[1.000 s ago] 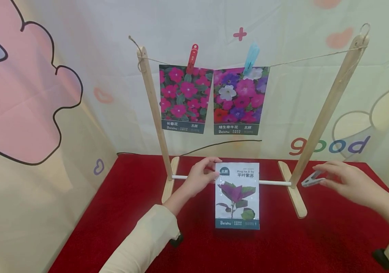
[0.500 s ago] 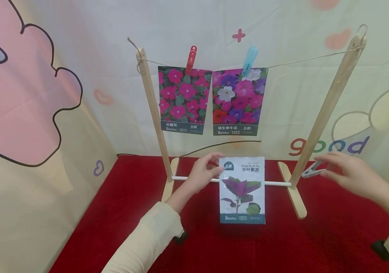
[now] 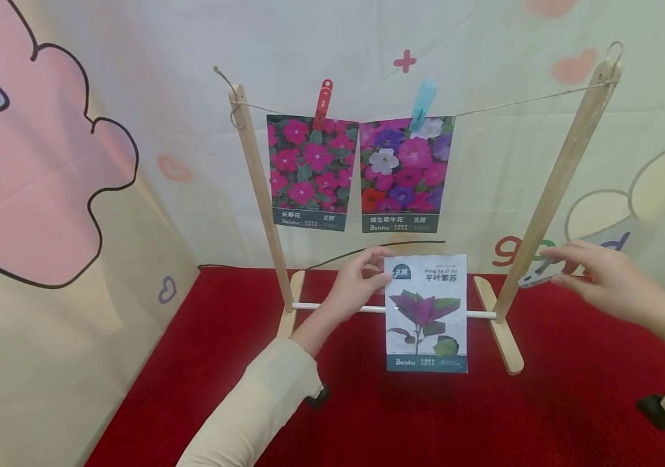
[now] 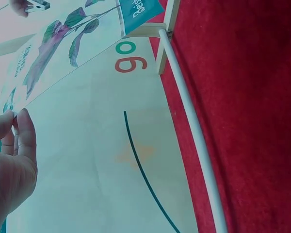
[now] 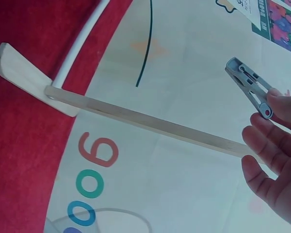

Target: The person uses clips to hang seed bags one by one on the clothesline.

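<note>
My left hand pinches the upper left corner of a white seed packet with a purple-leaved plant on it, held upright in front of the rack's white rod. In the left wrist view, thumb and finger grip that packet's corner. Off to the right, my right hand holds a grey clothespin between thumb and fingers, near the rack's right post. Above, two flower seed packets hang side by side from a string: a pink one under a red clothespin and a mixed-colour one under a light blue clothespin.
Wooden posts, left and right, carry the string. A white rod joins them low down. Wooden feet stand on a red cloth. A printed curtain hangs behind.
My left hand has raised the white packet and moved it to the right. The right hand with the grey clothespin has risen slightly. The hanging packets stay on the string.
</note>
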